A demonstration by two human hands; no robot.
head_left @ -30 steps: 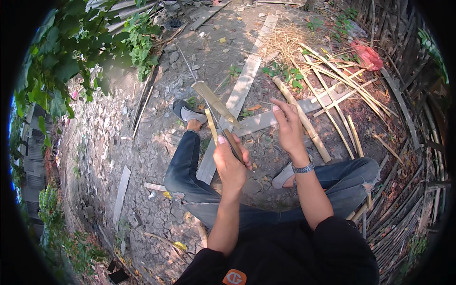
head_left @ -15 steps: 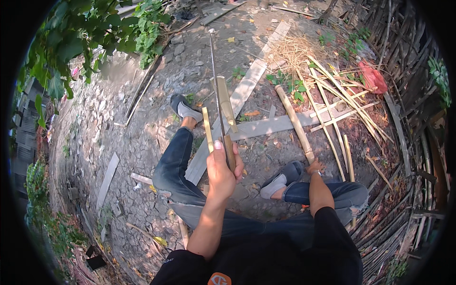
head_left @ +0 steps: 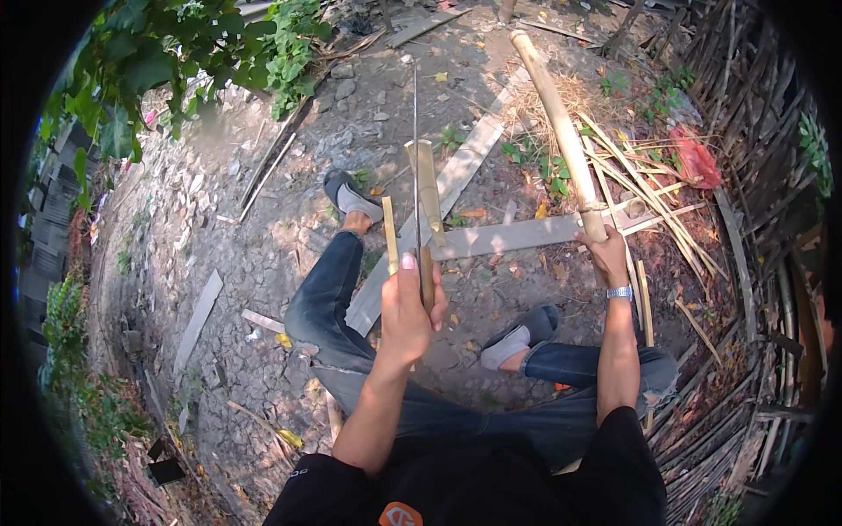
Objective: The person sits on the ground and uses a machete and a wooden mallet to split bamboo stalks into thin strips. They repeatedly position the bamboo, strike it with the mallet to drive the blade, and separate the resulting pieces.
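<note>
My left hand [head_left: 406, 305] is closed round the wooden handle of a machete [head_left: 416, 167], whose long thin blade points away from me, seen nearly edge-on. At the right, my right hand [head_left: 605, 252] grips the near end of a bamboo pole [head_left: 561, 123]. The pole is raised and slants up and away to the left. A split bamboo piece [head_left: 426, 188] lies beyond my left hand, partly behind the blade. Just left of that hand shows a narrow bamboo strip [head_left: 391, 235], its lower part hidden by the hand.
Flat grey boards [head_left: 509, 235] cross on the dirt between my feet. Several split bamboo strips [head_left: 645, 193] lie in a heap at the right, beside a red plastic bag [head_left: 695, 158]. A stick fence [head_left: 745, 114] borders the right; leafy vines [head_left: 149, 53] hang at the upper left.
My right hand has moved up and away from beside my right foot, lifting the bamboo pole off the ground. The machete stays in my left hand, its blade now more upright in view.
</note>
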